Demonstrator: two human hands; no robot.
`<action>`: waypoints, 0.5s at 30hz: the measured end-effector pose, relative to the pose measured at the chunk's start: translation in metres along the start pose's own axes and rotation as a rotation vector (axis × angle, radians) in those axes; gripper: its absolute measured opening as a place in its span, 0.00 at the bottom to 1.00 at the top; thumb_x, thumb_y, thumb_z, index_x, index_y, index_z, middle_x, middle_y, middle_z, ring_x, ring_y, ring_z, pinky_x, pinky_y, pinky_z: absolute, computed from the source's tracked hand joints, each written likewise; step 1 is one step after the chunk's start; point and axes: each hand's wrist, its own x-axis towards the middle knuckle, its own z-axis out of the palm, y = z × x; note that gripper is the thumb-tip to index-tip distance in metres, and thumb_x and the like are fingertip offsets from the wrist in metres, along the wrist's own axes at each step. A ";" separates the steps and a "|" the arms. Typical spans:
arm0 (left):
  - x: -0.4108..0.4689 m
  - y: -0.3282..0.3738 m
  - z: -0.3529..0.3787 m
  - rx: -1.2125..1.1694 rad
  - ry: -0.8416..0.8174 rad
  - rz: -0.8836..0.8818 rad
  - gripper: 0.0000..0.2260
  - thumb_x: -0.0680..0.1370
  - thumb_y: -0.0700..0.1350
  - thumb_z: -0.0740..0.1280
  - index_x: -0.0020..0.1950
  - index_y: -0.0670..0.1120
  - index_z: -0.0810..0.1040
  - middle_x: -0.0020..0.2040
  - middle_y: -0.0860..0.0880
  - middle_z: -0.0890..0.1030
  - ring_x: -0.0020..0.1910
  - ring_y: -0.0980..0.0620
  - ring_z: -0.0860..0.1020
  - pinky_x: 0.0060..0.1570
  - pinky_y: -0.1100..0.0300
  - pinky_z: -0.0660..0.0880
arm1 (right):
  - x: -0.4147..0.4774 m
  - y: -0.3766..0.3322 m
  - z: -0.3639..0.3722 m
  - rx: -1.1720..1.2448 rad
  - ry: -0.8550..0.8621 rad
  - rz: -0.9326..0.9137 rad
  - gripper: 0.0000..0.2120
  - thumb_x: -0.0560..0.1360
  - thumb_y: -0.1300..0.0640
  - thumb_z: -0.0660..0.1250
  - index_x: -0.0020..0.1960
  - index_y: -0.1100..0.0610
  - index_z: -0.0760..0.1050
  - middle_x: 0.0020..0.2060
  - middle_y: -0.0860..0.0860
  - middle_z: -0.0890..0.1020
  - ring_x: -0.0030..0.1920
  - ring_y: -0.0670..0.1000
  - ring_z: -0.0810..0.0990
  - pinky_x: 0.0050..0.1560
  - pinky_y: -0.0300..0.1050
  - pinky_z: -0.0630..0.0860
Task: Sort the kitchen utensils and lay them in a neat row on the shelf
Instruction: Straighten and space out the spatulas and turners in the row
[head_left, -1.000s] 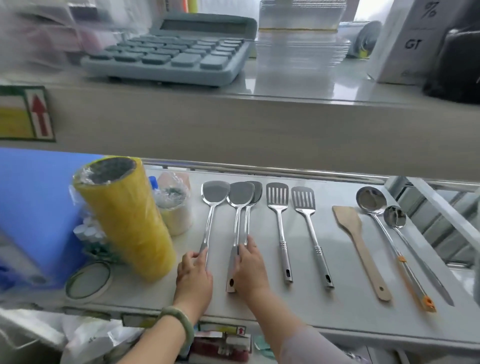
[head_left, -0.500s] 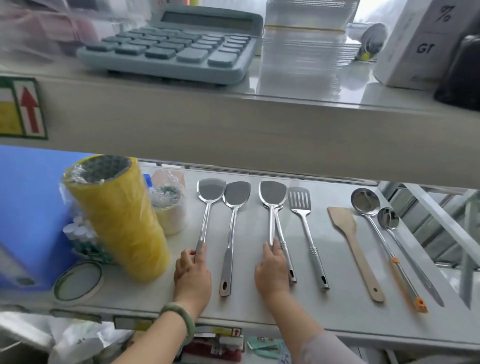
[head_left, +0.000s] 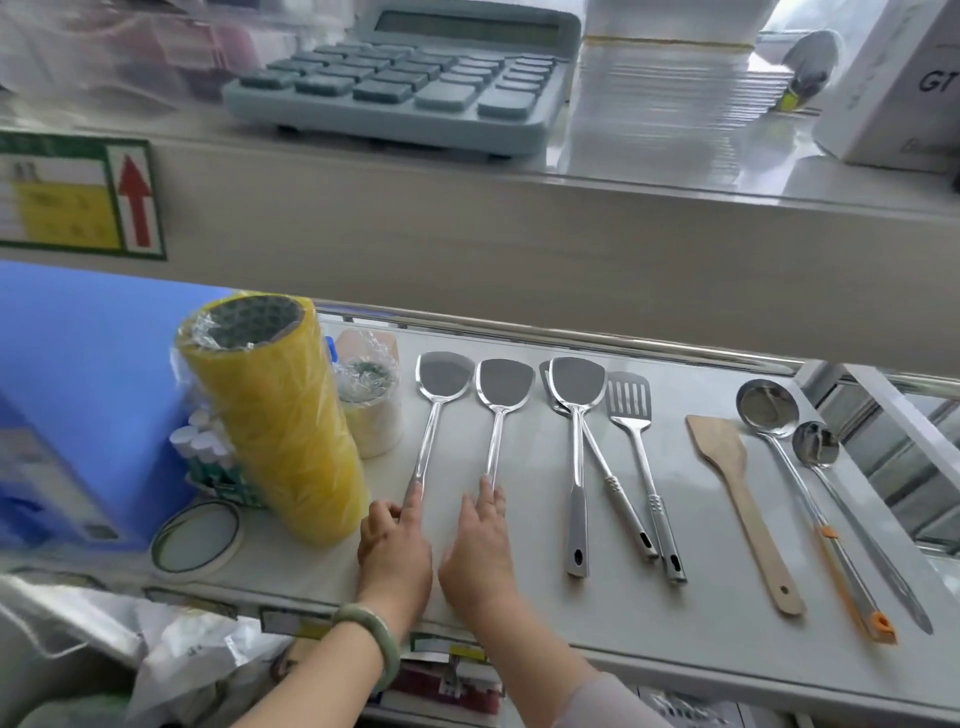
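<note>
Steel utensils lie in a row on the white shelf (head_left: 519, 592). My left hand (head_left: 395, 545) rests its fingertips on the handle of the leftmost turner (head_left: 444, 379). My right hand (head_left: 478, 551) lies over the lower handle of the second turner (head_left: 504, 384), hiding its end. A third turner (head_left: 576, 382) lies across a slotted turner (head_left: 613, 483) whose head is mostly hidden. Further right come another slotted turner (head_left: 628, 397), a wooden spatula (head_left: 719, 447), an orange-handled ladle (head_left: 766, 408) and a smaller ladle (head_left: 814, 441).
A yellow tape stack (head_left: 270, 415) and a wrapped tape roll (head_left: 369, 405) stand left of the utensils, beside a blue box (head_left: 78, 389) and a flat tape ring (head_left: 195, 538). A calculator (head_left: 405, 78) and a white box (head_left: 893, 78) sit on the counter above.
My right hand has let go of the third turner, which now lies across a slotted turner, and has moved left onto the second turner's handle. My left hand stays on the leftmost turner.
</note>
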 end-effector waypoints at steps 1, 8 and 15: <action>-0.003 -0.003 0.000 0.020 0.008 0.001 0.30 0.77 0.42 0.57 0.76 0.53 0.49 0.62 0.44 0.61 0.59 0.46 0.65 0.62 0.58 0.66 | 0.002 0.002 0.001 -0.011 0.004 0.002 0.30 0.75 0.62 0.56 0.75 0.64 0.49 0.76 0.59 0.42 0.76 0.57 0.39 0.74 0.43 0.40; -0.003 -0.008 0.002 0.034 0.045 0.003 0.30 0.77 0.42 0.56 0.77 0.53 0.48 0.63 0.45 0.61 0.60 0.46 0.65 0.62 0.59 0.66 | 0.012 0.002 0.004 -0.027 -0.003 -0.011 0.29 0.75 0.65 0.54 0.74 0.65 0.50 0.76 0.58 0.44 0.76 0.56 0.41 0.75 0.42 0.41; -0.015 0.003 -0.005 -0.024 0.202 0.149 0.24 0.73 0.42 0.66 0.69 0.48 0.67 0.61 0.43 0.67 0.56 0.44 0.70 0.58 0.51 0.72 | 0.019 0.056 -0.055 -0.054 0.573 0.023 0.19 0.68 0.65 0.58 0.57 0.61 0.78 0.55 0.61 0.81 0.55 0.63 0.79 0.60 0.47 0.70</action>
